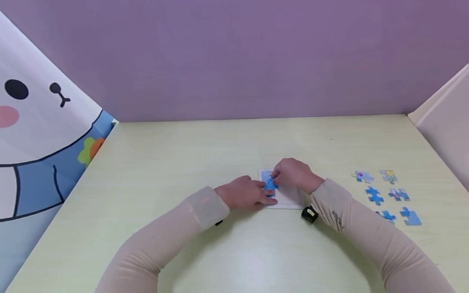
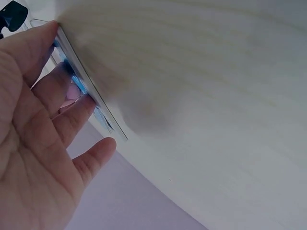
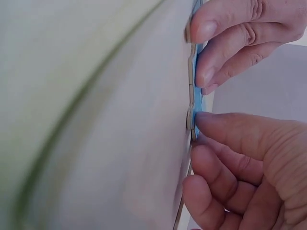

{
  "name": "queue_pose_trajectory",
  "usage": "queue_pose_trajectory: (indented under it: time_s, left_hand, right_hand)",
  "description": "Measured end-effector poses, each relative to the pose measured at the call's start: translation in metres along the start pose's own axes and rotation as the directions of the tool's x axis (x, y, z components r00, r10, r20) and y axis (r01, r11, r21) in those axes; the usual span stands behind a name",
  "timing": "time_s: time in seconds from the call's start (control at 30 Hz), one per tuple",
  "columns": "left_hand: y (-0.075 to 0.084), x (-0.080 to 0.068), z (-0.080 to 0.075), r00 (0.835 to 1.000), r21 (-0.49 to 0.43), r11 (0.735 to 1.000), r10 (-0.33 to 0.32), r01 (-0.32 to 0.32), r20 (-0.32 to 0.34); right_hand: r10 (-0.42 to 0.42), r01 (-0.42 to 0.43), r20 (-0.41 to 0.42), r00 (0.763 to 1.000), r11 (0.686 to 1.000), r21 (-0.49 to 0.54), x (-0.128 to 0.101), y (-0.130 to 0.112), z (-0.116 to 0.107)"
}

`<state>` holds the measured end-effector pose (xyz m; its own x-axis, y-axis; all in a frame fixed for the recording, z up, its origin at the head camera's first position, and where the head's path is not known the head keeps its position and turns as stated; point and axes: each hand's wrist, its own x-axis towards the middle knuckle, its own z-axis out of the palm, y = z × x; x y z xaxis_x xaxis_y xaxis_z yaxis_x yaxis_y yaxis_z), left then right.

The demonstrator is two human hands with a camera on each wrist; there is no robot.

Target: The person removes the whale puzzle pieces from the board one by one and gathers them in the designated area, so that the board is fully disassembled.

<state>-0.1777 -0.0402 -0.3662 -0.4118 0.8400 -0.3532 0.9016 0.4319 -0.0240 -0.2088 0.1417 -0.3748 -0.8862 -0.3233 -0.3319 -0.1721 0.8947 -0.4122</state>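
Note:
A shallow white puzzle tray (image 1: 287,200) lies on the table between the hands, with joined blue jigsaw pieces (image 1: 266,176) along its left side. From the left, my left hand (image 1: 246,193) rests its extended fingers on the joined pieces and the tray's rim, as the left wrist view also shows. My right hand (image 1: 295,174) reaches in over the tray's far part. Seen from the right wrist, its thumb and curled fingers pinch a blue puzzle piece (image 3: 190,120) at the edge of the joined ones. The fingers hide much of the picture.
Several loose puzzle pieces (image 1: 374,195) lie spread in two columns on the right of the pale wooden table (image 1: 179,154). A purple panel (image 1: 245,53) stands behind the table, and a cartoon-printed cloth (image 1: 30,130) hangs at the left.

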Motion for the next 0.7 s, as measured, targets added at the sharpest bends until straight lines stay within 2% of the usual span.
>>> queue_pose_trajectory:
  time_s: [0.23,0.5,0.7]
  left_hand:
    - [0.0001,0.0013,-0.0022,1.0,0.002,1.0,-0.004,0.004,0.014]
    - [0.0022,0.0027,0.0003,1.0,0.015,1.0,-0.011,0.01,0.023]
    - [0.0029,-0.0006,0.0002,1.0,0.04,0.999,-0.008,0.007,0.016]
  right_hand:
    - [0.003,-0.003,-0.025,1.0,1.0,0.0,0.0019,0.002,-0.0009]
    - [0.063,-0.063,-0.022,0.998,0.998,0.015,-0.005,-0.0047,-0.0023]
    - [0.058,-0.058,-0.035,0.998,0.998,0.007,-0.0052,-0.0043,-0.003]
